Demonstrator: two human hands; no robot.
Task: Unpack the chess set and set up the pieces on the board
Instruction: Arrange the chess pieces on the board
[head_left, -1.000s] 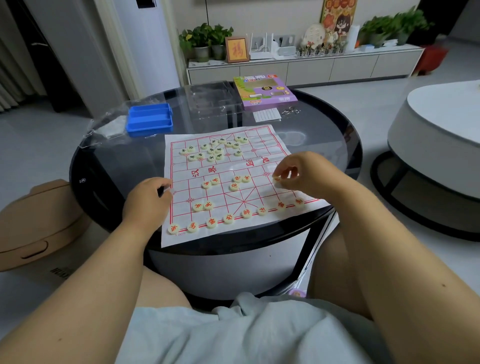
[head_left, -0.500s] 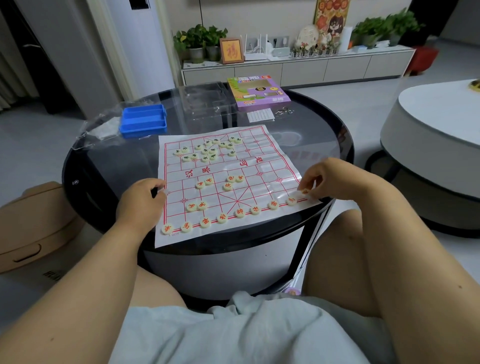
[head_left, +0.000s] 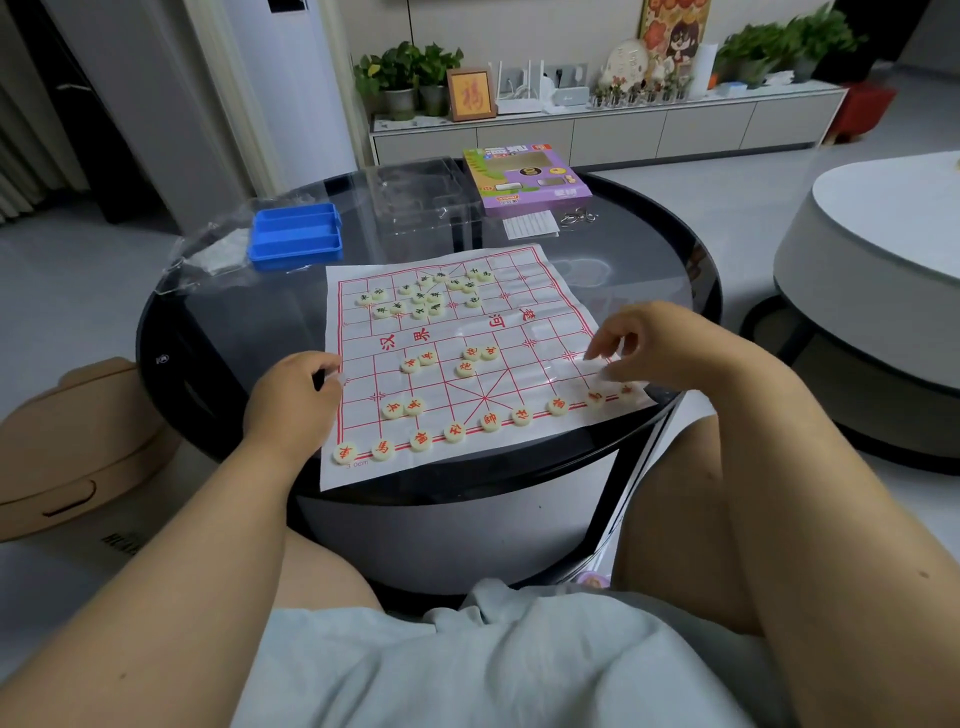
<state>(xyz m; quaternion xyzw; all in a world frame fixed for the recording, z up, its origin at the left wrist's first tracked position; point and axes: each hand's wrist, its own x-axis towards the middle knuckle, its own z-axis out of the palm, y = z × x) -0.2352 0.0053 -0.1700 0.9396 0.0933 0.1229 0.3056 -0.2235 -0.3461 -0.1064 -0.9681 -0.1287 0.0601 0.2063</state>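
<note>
A paper chess board (head_left: 540, 291) with a red grid lies on the round glass table (head_left: 218, 332). Cream discs with red characters fill its near row (head_left: 454, 431), from the left corner to the last one (head_left: 628, 388) at the right corner. Several more red pieces (head_left: 471, 354) lie loose mid-board. Dark-lettered pieces (head_left: 426, 297) cluster at the far side. My left hand (head_left: 293, 400) rests on the board's left edge, fingers loosely curled. My right hand (head_left: 670, 348) hovers just above the right end of the near row, fingers hanging loose, holding nothing.
At the table's far side are a blue tray (head_left: 296, 236), a crumpled plastic bag (head_left: 213, 254), a clear plastic case (head_left: 421, 202), a purple box (head_left: 524, 182), a white slip (head_left: 530, 227) and metal rings (head_left: 576, 215). A white round table (head_left: 872, 270) stands right, a cardboard piece (head_left: 67, 447) left.
My right hand carried a piece from mid-board to the right end of the near row, set it down and lifted off. My left hand stayed on the board's edge.
</note>
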